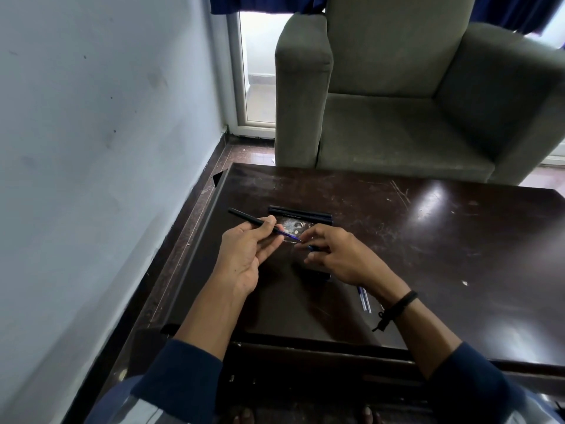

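1. the left hand [244, 252] is up over the counter [428, 240], palm turned up, thumb and fingers pinching a black pen [256, 221] near its middle.
2. the pen lies slanted across those fingers. its back end pokes up and away to the left, and its thin blue tip [292, 237] points toward the right hand [339, 255].
3. the right hand sits just beside that tip, knuckles up and fingers curled down, with the fingertips pinching a small blue piece [312, 247]. tip and piece are very close; whether they touch, i can't tell.
4. right behind both hands, a bundle of black pens [301, 213] lies flat on the counter, side by side.
5. under the right hand there's something dark on the counter, mostly covered by the fingers, too hidden to name.
6. by the right wrist, two thin clear refills [364, 298] lie on the counter, partly covered by the forearm, which wears a black wristband [400, 302].
7. past the counter's far edge stands a grey armchair [397, 117], and a pale wall [91, 148] runs along the left.
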